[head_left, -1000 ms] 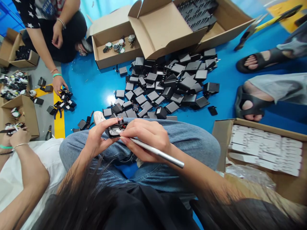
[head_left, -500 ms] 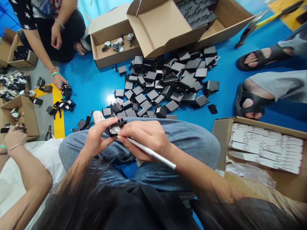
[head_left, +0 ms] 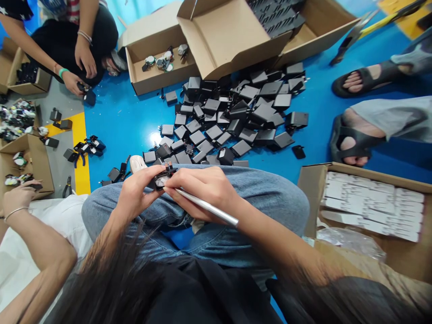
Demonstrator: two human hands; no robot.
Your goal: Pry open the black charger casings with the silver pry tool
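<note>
Over my lap, my left hand (head_left: 137, 189) grips a small black plastic housing (head_left: 159, 182) between thumb and fingers. Its open side faces up and shows something pale inside. My right hand (head_left: 205, 191) is closed around a slim silver-white pen-like tool (head_left: 209, 207), which slants down to the right. The tool's working tip is at the housing, largely hidden by my right fingers. Fingertips of both hands meet close around the housing. Just beyond my knees lies a pile of similar dark grey box-shaped housings (head_left: 213, 132) on the blue floor.
Cardboard boxes (head_left: 162, 80) stand behind the pile. A carton of white parts (head_left: 310, 189) is at right, near a person's sandalled feet (head_left: 354, 139). Two co-workers sit at left; one's hand (head_left: 72, 83) holds a black part. Pliers (head_left: 67, 186) and a yellow-handled tool (head_left: 388, 21) lie about.
My right hand has shifted slightly, and the pen-like tool's rear end has moved left and up. The co-worker at upper left has lifted a black part away from the small cluster on the floor.
</note>
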